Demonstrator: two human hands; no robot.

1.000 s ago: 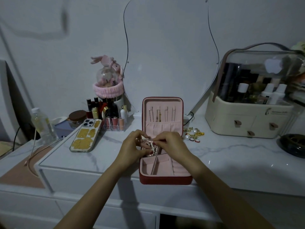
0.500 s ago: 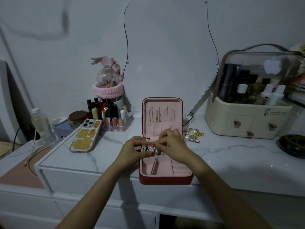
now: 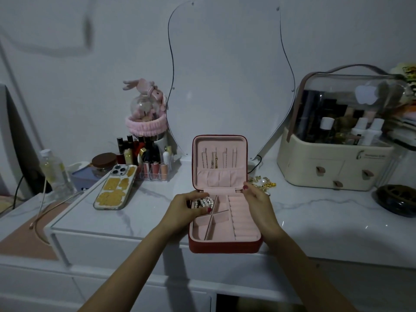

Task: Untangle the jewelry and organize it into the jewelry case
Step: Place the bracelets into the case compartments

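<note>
the red jewelry case (image 3: 225, 246) sits open on the marble desk (image 3: 315, 212). left hand (image 3: 184, 206) curls its fingers (image 3: 202, 210) over the pearl piece (image 3: 205, 202) in the back-left compartment — seemingly pinching it. right hand (image 3: 256, 199) rests at the case's right edge, fingers loose, near the leftover jewelry pile (image 3: 264, 181).

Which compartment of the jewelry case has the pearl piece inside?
The far-left compartment, under the left hand. The pearl piece lies there; the other compartments look empty.
</note>
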